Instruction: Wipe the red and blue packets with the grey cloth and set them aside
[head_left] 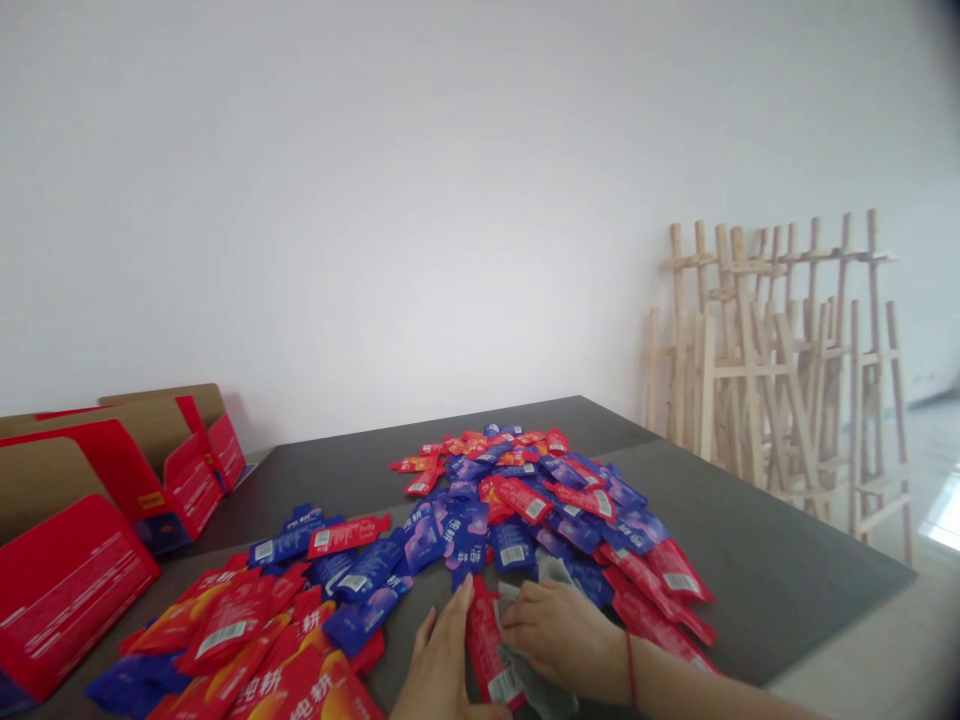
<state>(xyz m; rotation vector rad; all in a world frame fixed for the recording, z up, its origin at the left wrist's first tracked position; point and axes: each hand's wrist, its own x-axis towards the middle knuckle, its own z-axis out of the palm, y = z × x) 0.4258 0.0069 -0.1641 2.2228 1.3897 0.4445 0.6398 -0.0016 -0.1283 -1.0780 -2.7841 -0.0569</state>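
Note:
A red pouch [486, 640] with a white barcode label lies flat on the dark table in front of me. My left hand [442, 655] is along its left side, index finger at the top edge and thumb at the bottom, holding it in place. A grey cloth [544, 690] is bunched under my right hand [559, 635], whose fingers are closed on it and press against the pouch's right edge. Just beyond my hands, blue pouches [466, 535] and more red pouches [664, 570] form a loose heap.
Another pile of red and blue pouches [232, 630] spreads at the front left. Open red cardboard boxes [75, 590] stand along the left side of the dark table [757, 540]. Several wooden easels [750, 370] lean by the white wall [420, 200], beyond the table's right edge.

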